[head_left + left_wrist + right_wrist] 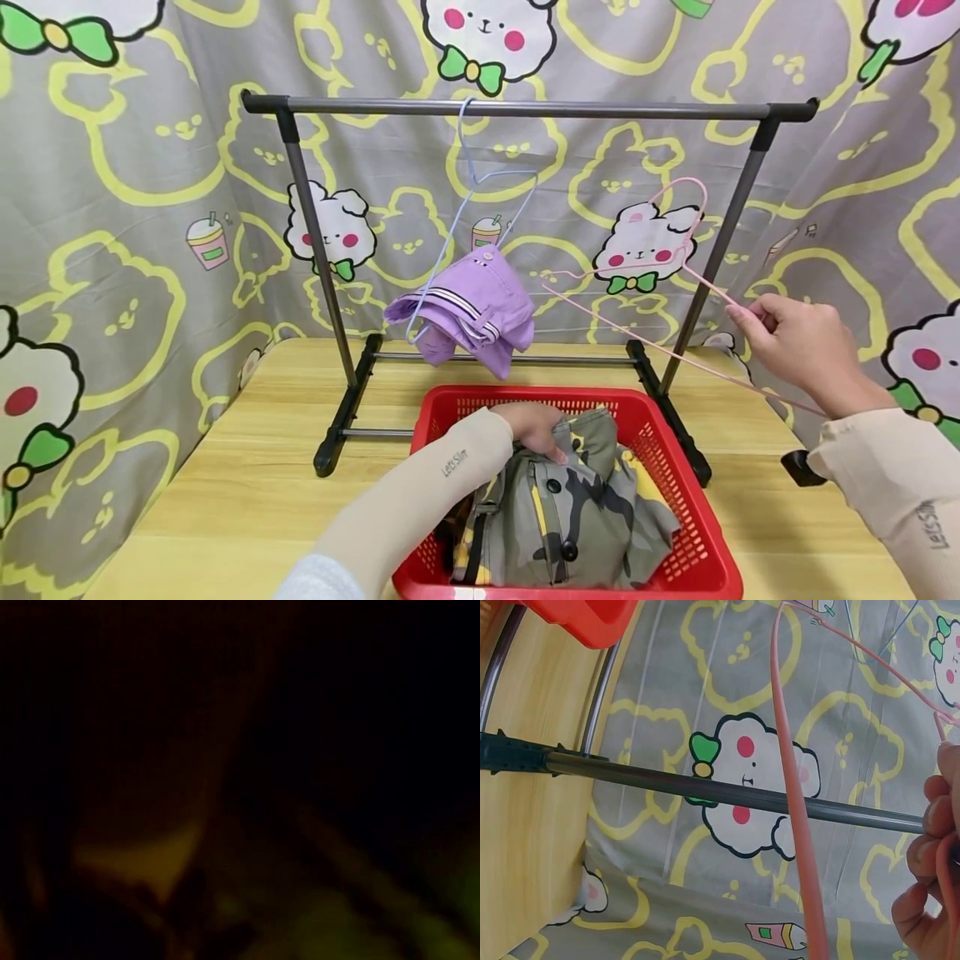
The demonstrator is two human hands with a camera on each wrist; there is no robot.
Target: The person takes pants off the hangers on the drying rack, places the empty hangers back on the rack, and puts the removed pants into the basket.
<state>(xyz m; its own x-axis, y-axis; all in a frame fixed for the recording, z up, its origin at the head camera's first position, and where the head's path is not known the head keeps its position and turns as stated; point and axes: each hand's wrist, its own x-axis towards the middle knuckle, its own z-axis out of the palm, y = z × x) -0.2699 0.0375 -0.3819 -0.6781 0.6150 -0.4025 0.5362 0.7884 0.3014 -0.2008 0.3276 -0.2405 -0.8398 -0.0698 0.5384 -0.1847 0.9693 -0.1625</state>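
My right hand (806, 346) grips a pink clothes hanger (637, 329) by its side near the shoulder, its hook raised. In the right wrist view, curled fingers (939, 814) show at the right edge, and the hanger's long bar (791, 772) crosses the middle. Low in the red basket (697, 533), my left hand (534, 427) holds the upper edge of a camouflage garment (592, 500) with dark buttons, thumb on top and other fingers mostly hidden by cloth. The left wrist view is nearly black, with only blurred cloth showing.
Behind the basket stands a grey metal clothes rack (360, 107) with black feet. From its rail hangs a blue hanger (450, 237) carrying folded purple trousers (480, 304). The wooden table (247, 500) meets a patterned curtain (247, 208).
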